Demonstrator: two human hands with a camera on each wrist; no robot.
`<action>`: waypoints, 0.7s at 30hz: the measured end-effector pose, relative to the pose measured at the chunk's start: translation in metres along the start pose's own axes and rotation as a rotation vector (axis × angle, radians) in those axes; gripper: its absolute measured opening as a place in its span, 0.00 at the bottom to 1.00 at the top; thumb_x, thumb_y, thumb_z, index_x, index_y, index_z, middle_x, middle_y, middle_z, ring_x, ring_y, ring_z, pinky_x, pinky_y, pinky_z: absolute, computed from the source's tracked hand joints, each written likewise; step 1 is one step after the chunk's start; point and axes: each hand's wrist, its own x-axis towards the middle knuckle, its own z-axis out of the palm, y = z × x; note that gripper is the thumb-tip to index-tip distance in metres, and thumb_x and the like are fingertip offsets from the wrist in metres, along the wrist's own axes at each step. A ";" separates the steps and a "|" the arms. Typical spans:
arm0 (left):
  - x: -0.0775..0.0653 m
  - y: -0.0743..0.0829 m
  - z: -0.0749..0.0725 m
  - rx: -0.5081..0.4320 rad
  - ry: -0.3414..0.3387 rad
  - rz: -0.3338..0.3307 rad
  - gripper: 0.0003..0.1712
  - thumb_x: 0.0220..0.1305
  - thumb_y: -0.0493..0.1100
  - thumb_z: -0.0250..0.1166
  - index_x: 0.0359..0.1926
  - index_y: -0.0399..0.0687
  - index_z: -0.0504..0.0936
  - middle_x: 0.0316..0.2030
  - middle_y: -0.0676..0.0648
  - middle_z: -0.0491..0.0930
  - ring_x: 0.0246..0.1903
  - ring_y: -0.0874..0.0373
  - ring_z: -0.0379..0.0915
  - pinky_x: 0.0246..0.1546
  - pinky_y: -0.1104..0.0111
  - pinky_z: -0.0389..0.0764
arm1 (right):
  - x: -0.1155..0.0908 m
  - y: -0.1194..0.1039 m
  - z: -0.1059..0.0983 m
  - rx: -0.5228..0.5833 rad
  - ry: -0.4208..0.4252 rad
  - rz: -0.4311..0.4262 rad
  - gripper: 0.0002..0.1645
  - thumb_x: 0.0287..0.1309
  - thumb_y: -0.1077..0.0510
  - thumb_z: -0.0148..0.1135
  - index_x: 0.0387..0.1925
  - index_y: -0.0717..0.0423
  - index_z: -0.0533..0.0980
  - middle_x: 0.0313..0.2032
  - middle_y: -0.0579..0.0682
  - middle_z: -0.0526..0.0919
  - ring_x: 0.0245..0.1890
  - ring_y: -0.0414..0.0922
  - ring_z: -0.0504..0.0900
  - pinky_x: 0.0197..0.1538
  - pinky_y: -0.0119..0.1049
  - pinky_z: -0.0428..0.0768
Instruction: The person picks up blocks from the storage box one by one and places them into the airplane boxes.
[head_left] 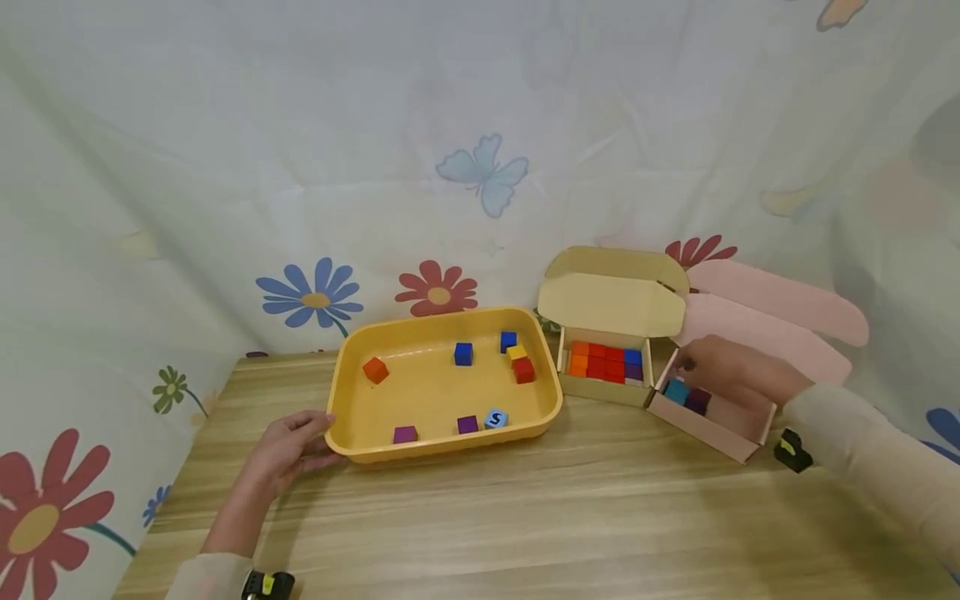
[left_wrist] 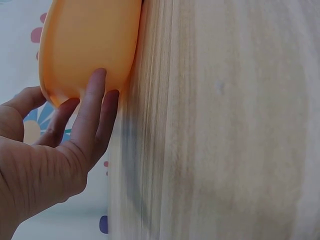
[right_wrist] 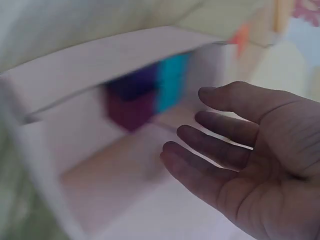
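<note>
At the left end of the yellow tray (head_left: 442, 456), my left hand (head_left: 288, 450) grips the corner. Its thumb lies at the rim and the fingers reach against the outer wall, as the left wrist view shows. Inside the tray lie an orange cube (head_left: 376, 370), blue cubes (head_left: 463, 354), purple cubes (head_left: 467, 425), a yellow cube (head_left: 516, 353), a red cube (head_left: 523, 371) and a light blue cube with a letter (head_left: 496, 419). Over the pink box (head_left: 701, 432) hovers my right hand (head_left: 738, 371), fingers loosely bent around nothing. Teal cubes (right_wrist: 171, 82) and dark purple cubes (right_wrist: 131, 102) sit in that box.
A cream box (head_left: 603, 388) with its lid up stands between tray and pink box, holding red, orange, blue and purple cubes. The pink lid (head_left: 780, 300) stands raised behind the right hand. A floral cloth (head_left: 375, 167) hangs behind the wooden table (head_left: 525, 517).
</note>
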 end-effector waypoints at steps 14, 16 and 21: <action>-0.001 -0.003 0.001 -0.001 -0.005 -0.002 0.35 0.73 0.52 0.64 0.67 0.30 0.68 0.60 0.34 0.73 0.48 0.46 0.84 0.51 0.52 0.85 | 0.039 -0.116 -0.041 -0.089 0.140 -0.320 0.14 0.66 0.61 0.65 0.51 0.58 0.83 0.47 0.53 0.86 0.47 0.52 0.83 0.52 0.48 0.86; 0.001 -0.002 0.001 0.000 -0.011 0.000 0.36 0.72 0.53 0.64 0.67 0.31 0.68 0.61 0.33 0.71 0.49 0.46 0.84 0.51 0.52 0.85 | 0.052 -0.133 -0.042 -0.098 0.131 -0.364 0.15 0.66 0.61 0.66 0.53 0.56 0.83 0.47 0.51 0.86 0.47 0.50 0.83 0.53 0.46 0.85; 0.000 -0.001 0.000 -0.017 -0.008 -0.002 0.37 0.72 0.52 0.65 0.68 0.30 0.67 0.60 0.34 0.72 0.50 0.45 0.84 0.52 0.52 0.85 | 0.092 -0.184 -0.038 -0.150 0.024 -0.506 0.19 0.67 0.59 0.67 0.58 0.52 0.82 0.52 0.46 0.85 0.51 0.45 0.82 0.58 0.38 0.83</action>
